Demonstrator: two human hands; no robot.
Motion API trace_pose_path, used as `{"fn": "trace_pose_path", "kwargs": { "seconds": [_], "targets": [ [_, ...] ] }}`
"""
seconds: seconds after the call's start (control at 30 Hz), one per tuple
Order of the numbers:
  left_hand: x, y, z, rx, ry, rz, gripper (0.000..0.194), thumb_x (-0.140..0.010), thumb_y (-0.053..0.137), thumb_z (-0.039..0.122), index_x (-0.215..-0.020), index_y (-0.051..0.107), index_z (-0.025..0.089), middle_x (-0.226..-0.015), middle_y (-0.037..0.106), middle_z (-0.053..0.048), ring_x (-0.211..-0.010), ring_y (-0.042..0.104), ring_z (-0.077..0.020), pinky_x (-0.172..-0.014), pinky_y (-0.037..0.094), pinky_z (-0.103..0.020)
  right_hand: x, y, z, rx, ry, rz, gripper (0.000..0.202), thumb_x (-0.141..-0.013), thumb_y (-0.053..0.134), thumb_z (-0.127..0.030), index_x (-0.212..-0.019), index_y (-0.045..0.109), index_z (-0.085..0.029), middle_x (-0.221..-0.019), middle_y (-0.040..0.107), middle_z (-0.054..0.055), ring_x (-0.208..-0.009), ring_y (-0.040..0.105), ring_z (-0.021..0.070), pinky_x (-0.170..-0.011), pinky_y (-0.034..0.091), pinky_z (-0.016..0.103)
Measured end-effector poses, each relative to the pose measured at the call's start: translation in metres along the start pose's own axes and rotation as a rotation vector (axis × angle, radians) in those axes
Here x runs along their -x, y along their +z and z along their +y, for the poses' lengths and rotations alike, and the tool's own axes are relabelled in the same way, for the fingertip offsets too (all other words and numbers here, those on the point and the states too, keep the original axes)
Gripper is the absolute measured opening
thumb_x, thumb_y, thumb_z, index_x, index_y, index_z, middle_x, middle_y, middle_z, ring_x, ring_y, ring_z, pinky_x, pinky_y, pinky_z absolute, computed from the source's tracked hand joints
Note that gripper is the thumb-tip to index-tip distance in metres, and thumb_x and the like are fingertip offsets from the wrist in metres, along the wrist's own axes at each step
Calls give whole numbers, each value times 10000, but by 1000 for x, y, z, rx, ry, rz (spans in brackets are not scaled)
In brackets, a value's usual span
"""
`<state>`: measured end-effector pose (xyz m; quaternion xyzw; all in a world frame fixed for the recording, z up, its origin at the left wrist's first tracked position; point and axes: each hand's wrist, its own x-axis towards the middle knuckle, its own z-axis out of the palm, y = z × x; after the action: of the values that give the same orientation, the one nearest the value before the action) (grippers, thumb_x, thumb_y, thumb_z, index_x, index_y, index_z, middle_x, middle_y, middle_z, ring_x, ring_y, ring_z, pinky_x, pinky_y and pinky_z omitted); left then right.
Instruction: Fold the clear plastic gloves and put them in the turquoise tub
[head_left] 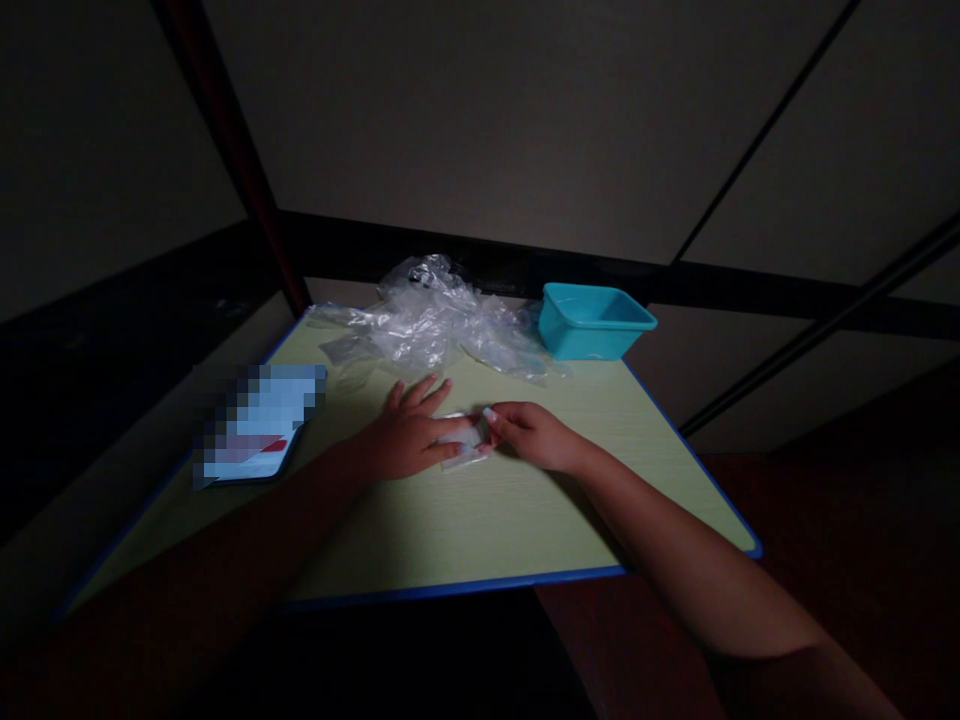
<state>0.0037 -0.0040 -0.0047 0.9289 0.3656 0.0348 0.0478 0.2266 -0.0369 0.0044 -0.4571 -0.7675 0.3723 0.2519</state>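
Note:
A small clear plastic bag (463, 437) lies flat near the middle of the light-green table (480, 530). My left hand (409, 435) rests palm down at the bag's left side, its fingers spread and some of them on the plastic. At the right end of the bag, my right hand (529, 432) has its thumb and forefinger pinched together on the edge. A pale bit shows at the thumb tip, too small to tell apart from the bag or the nail.
Behind the hands is a crumpled heap of clear plastic bags (427, 320). A turquoise plastic bin (581, 340) stands at the back right corner. To the left lies a lit phone (259, 430), partly pixelated. Dark panels rise behind the blue-edged table.

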Motion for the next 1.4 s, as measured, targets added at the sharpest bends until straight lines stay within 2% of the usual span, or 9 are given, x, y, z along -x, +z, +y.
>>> {"fn": "trace_pose_path", "kwargs": {
  "seconds": [0.17,0.37,0.57,0.73,0.87,0.97,1.27,1.4],
  "targets": [
    [0,3,-2,-23,-43,14,396,-941,392,479,-1323,487,427,-1556,202,-42,-1420,103,-373,-1046,129,-663,1,0,0,-16,-6,-6,534,-911,339,-613,-740,566,-161,-704,656,53,-668,571,153,-656,451,287],
    [0,2,-3,-7,-43,-19,535,-839,487,628,-1334,472,426,-1562,179,-67,-1419,73,-387,-1045,108,-665,0,2,-1,-154,-50,23,530,-878,383,-653,-746,551,-168,-710,637,40,-686,605,161,-676,474,298],
    [-1,2,-5,23,-60,-30,632,-775,522,688,-1347,453,429,-1566,160,-63,-1419,43,-399,-1045,82,-666,-2,5,-3,-237,-102,92,518,-874,409,-644,-795,579,-161,-772,636,49,-748,624,171,-743,479,324],
    [-1,1,-4,34,-71,-42,684,-737,550,708,-1353,445,428,-1568,149,-51,-1417,37,-406,-1051,59,-664,-5,5,2,-368,-66,43,522,-842,457,-660,-825,604,-160,-843,654,60,-807,631,180,-798,479,348],
    [-1,-1,-2,45,-80,-55,740,-714,566,720,-1377,397,440,-1569,141,-57,-1419,33,-400,-1053,53,-659,-9,3,12,-526,56,-1,548,-785,509,-697,-805,600,-157,-784,641,46,-738,651,176,-767,498,348],
    [-2,-2,-2,53,-83,-58,770,-699,573,729,-1384,390,429,-1565,158,-67,-1419,33,-399,-1051,48,-662,-11,2,15,-540,118,-5,538,-803,502,-680,-796,597,-151,-739,631,34,-703,659,170,-741,499,329],
    [-2,-2,-3,65,-98,-68,832,-652,594,754,-1386,387,420,-1564,143,-83,-1420,10,-401,-1045,42,-670,-9,-1,10,-505,145,5,492,-846,474,-641,-850,569,-158,-689,597,-8,-635,670,166,-624,493,277],
    [-2,0,-5,61,-88,-53,835,-650,597,753,-1388,371,435,-1566,125,-73,-1422,-5,-392,-1046,24,-670,-9,1,11,-488,116,-19,540,-814,465,-694,-852,554,-163,-673,575,-13,-616,668,173,-587,488,275]
  ]
}}
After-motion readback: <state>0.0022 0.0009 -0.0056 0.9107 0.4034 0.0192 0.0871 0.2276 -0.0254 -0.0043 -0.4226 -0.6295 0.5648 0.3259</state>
